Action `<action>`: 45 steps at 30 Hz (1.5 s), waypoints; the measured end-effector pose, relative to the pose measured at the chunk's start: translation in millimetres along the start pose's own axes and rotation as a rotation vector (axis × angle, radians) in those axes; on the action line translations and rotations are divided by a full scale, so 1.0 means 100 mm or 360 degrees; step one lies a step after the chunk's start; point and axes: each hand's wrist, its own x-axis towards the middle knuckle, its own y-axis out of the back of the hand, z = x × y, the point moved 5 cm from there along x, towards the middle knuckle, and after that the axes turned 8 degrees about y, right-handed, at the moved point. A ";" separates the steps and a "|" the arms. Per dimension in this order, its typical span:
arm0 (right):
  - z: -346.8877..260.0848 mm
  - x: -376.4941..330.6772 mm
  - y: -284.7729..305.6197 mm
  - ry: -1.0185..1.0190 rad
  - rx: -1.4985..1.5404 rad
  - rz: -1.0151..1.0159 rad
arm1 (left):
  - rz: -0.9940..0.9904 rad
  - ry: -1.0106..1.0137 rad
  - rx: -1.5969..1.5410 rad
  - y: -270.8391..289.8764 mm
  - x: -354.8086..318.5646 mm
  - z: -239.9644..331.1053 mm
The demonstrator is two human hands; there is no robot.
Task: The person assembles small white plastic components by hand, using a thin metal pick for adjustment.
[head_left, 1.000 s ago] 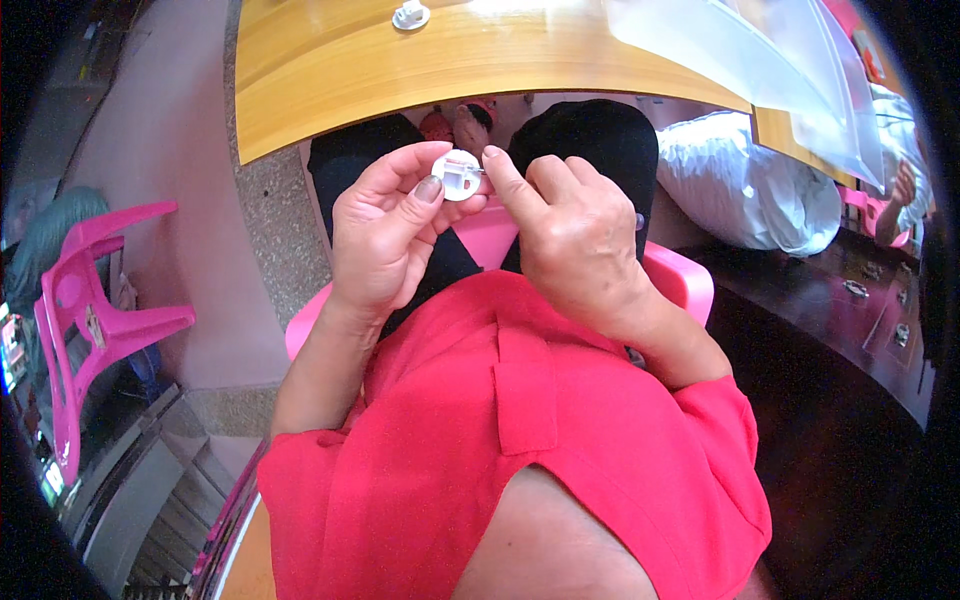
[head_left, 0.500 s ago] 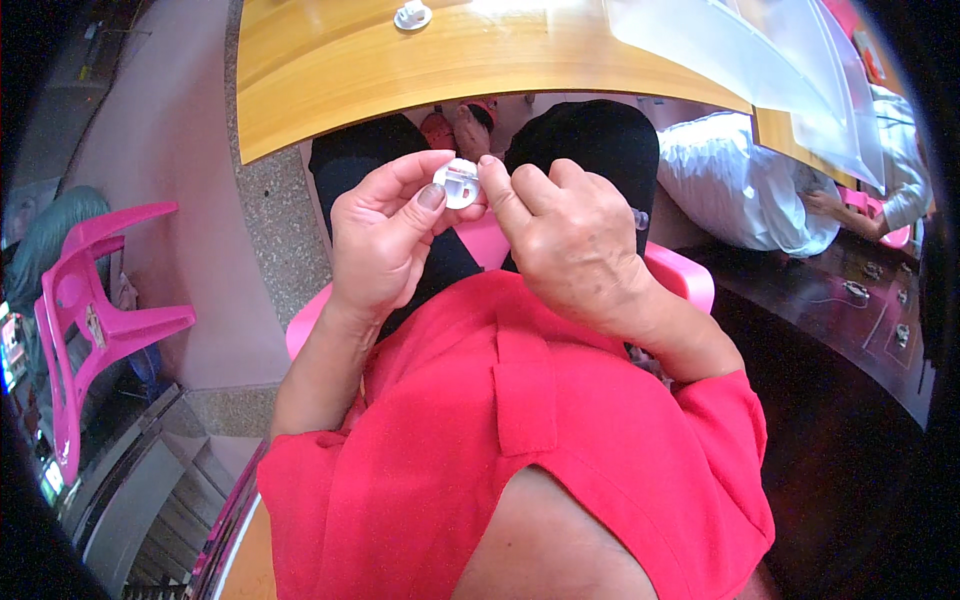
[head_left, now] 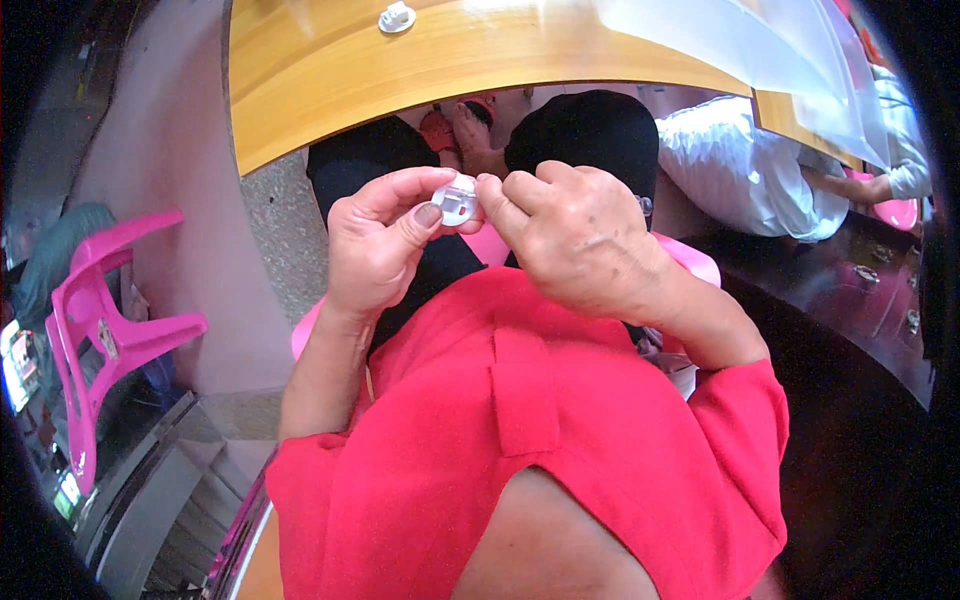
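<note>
A small round white plastic part [head_left: 458, 204] with a slotted, recessed face is held above my lap. My left hand [head_left: 380, 240] pinches its left side between thumb and fingers. My right hand [head_left: 580, 235] is closed, its index fingertip against the part's right edge. The right thumb is mostly hidden, and whatever small thing those fingertips may grip does not show. On the wooden table beyond lies another white plastic piece [head_left: 397, 18] with a round base and a raised middle.
The wooden table [head_left: 420, 75] has its near edge just beyond my knees. A translucent plastic sheet [head_left: 690, 35] covers its right part. At far right sits another person [head_left: 905, 150], beside a white sack [head_left: 745, 165]. A pink plastic chair [head_left: 130, 330] stands at left.
Both hands and the white part sit slightly lower in view, and the part is tilted differently. The right index fingertip remains at its edge. The view has shifted a little.
</note>
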 end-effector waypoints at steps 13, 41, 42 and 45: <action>-0.04 -0.04 -0.01 -0.0180 -0.0146 0.0128 | 0.0104 -0.0078 -0.0136 -0.06 0.06 0.01; 0.07 0.02 -0.38 -0.0521 0.0620 0.0351 | 0.0361 0.0044 -0.0241 0.12 0.11 -0.07; 0.06 0.02 -0.38 -0.0519 0.0620 0.0350 | 0.0363 0.0044 -0.0242 0.12 0.11 -0.08; 0.06 0.02 -0.39 -0.0514 0.0685 0.0350 | 0.0360 0.0031 -0.0251 0.12 0.10 -0.08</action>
